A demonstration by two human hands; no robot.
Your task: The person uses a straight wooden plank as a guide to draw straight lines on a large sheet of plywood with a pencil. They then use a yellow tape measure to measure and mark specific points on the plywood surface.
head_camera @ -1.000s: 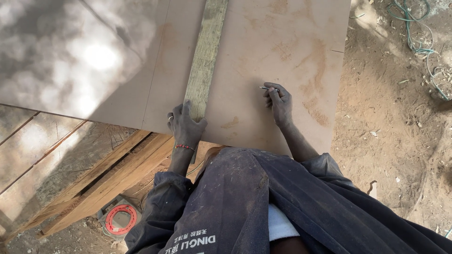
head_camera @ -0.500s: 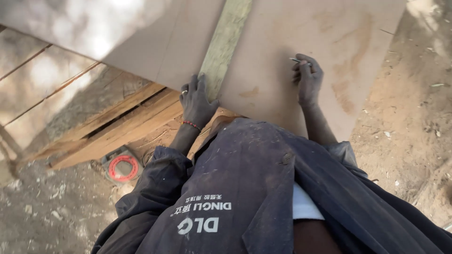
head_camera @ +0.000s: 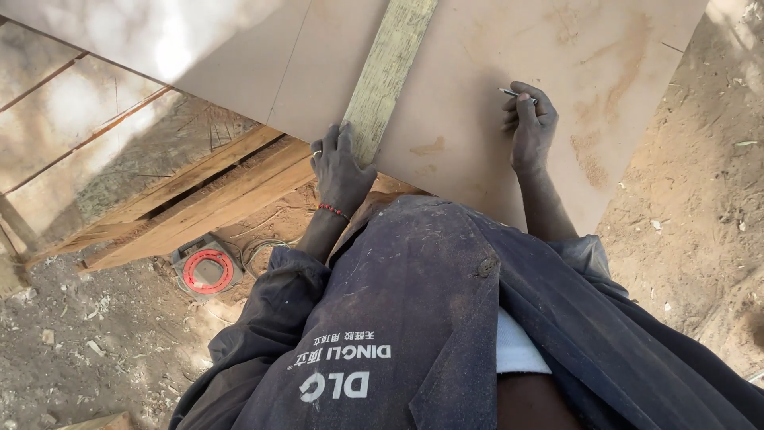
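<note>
Left hand point(head_camera: 341, 169): fingers spread flat, pressing down on the near end of the wooden straightedge point(head_camera: 386, 76); a red bead bracelet point(head_camera: 332, 210) sits on the wrist, a ring on one finger.
Right hand point(head_camera: 531, 127): curled, fingertips pinching a thin pencil point(head_camera: 513, 93); knuckles rest on the board, well apart from the left hand.
Pencil: lies nearly level, tip pointing left, touching or just above the board surface; cannot tell which.
Wooden straightedge: long, narrow, weathered greenish-grey batten; lies flat on the board, running from the left hand up and away to the top edge of the view, slightly tilted to the right.
Board point(head_camera: 477, 56): large tan sheet, smooth, with reddish dust smears near the right hand; a faint straight line runs left of the batten, roughly parallel to it. Near edge overhangs just in front of the person's body.
Support: rough timber planks point(head_camera: 191, 203) lie under the board's left near corner, angled down to the left.
Ground point(head_camera: 692, 199): bare sandy soil on the right, with wood chips and scraps; grey gravelly dirt at lower left.
Tape measure point(head_camera: 206, 269): grey case with a round red disc on its face, lying on the ground below the planks, left of the person's sleeve.
Clothing: dark dusty work coat point(head_camera: 414, 318); white printed lettering at lower centre of the cloth, seen upside down.
</note>
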